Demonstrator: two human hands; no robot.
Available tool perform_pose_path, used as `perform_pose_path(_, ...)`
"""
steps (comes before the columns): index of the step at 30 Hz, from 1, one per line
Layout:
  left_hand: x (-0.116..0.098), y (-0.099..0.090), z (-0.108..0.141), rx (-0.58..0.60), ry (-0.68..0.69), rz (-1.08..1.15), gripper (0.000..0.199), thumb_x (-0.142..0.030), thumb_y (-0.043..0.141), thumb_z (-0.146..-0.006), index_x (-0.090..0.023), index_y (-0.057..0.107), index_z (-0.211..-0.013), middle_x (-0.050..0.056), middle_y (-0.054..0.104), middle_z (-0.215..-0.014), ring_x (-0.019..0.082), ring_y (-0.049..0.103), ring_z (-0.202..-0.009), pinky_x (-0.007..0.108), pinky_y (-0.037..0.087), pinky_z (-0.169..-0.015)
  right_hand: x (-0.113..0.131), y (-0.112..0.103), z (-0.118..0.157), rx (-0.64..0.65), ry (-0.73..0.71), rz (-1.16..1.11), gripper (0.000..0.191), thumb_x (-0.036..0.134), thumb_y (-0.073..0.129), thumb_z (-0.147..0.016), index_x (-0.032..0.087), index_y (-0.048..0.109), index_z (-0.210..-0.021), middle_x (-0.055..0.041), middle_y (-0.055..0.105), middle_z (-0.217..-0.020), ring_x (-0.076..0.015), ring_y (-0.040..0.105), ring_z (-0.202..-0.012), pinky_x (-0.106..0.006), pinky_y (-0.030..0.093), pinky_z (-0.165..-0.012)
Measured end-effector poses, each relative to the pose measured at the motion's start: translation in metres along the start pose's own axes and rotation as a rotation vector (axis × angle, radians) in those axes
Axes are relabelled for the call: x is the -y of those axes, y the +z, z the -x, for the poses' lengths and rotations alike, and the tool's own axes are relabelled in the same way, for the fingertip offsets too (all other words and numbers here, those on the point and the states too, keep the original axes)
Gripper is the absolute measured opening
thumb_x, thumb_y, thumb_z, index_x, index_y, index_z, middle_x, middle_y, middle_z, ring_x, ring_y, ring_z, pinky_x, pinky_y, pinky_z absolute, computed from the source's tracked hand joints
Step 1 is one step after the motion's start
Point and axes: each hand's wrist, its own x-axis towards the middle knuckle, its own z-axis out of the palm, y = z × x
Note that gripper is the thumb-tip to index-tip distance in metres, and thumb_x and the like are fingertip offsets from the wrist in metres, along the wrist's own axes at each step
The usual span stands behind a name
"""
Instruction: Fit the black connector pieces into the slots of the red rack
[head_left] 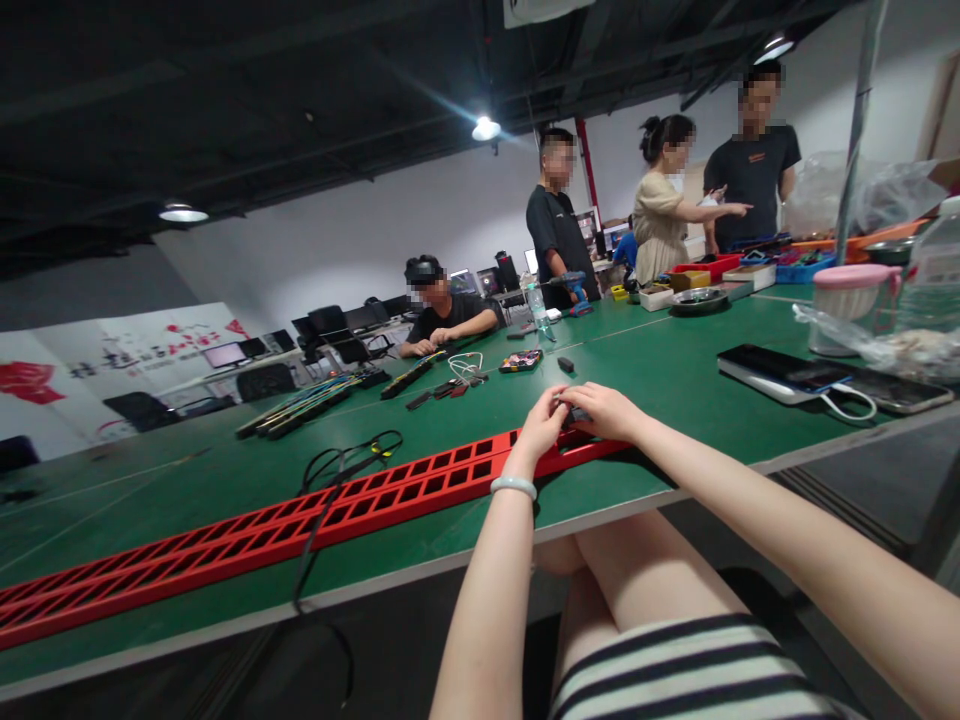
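A long red slotted frame lies along the front edge of the green table. Over its right end, my left hand, with a pale bracelet at the wrist, has its fingers closed around a small dark part. My right hand meets it from the right, fingers closed on the same dark part. The fingertips hide most of that part. A black cable lies across the red frame to the left of my hands. Beyond my fingers sits a small black piece.
The green table holds a phone on a white power bank, a pink-lidded cup, a round metal dish, a bottle, a drill and bundled rods. One person works opposite; several people are beyond the table.
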Motion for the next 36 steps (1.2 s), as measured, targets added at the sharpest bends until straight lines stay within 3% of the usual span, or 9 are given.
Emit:
perform_pose_path(11, 0.000, 0.000, 0.001, -0.029, -0.039, -0.143, 0.038, -0.025, 0.040, -0.082, -0.018, 0.040, -0.120, 0.007, 0.046, -0.121, 0.017, 0.044, -0.109, 0.032, 0.035, -0.094, -0.006, 0.004, 0.005, -0.034, -0.016, -0.150, 0.046, 0.010, 0.051, -0.069, 0.019, 0.048, -0.114, -0.0080, 0.052, -0.115, -0.0177, 0.048, -0.105, -0.031, 0.040, -0.088)
perform_pose_path(18, 0.003, 0.003, 0.004, -0.023, -0.094, -0.190, 0.055, -0.031, 0.052, -0.076, -0.020, 0.032, -0.126, 0.010, 0.050, -0.117, 0.019, 0.049, -0.105, 0.035, 0.039, -0.089, -0.018, -0.002, 0.008, -0.089, 0.213, -0.173, 0.044, 0.026, 0.055, -0.073, 0.018, 0.048, -0.115, -0.0089, 0.052, -0.103, -0.0163, 0.055, -0.087, -0.030, 0.045, -0.078)
perform_pose_path(25, -0.014, 0.004, 0.007, 0.098, -0.049, -0.380, 0.045, -0.031, 0.053, -0.075, -0.020, 0.046, -0.118, 0.009, 0.049, -0.119, 0.021, 0.045, -0.109, 0.036, 0.033, -0.095, -0.040, -0.006, 0.017, -0.060, 0.391, -0.156, 0.046, 0.024, 0.064, -0.064, 0.017, 0.052, -0.108, -0.0062, 0.056, -0.097, -0.0140, 0.055, -0.077, -0.028, 0.045, -0.072)
perform_pose_path(36, -0.014, 0.010, 0.008, 0.226, 0.077, -0.626, 0.041, -0.040, 0.043, -0.079, -0.022, 0.050, -0.116, 0.005, 0.052, -0.118, 0.021, 0.047, -0.107, 0.032, 0.033, -0.093, -0.044, 0.000, 0.018, 0.020, 0.412, -0.097, 0.037, 0.025, 0.063, -0.062, 0.017, 0.060, -0.098, -0.0048, 0.058, -0.089, -0.0138, 0.054, -0.072, -0.025, 0.043, -0.068)
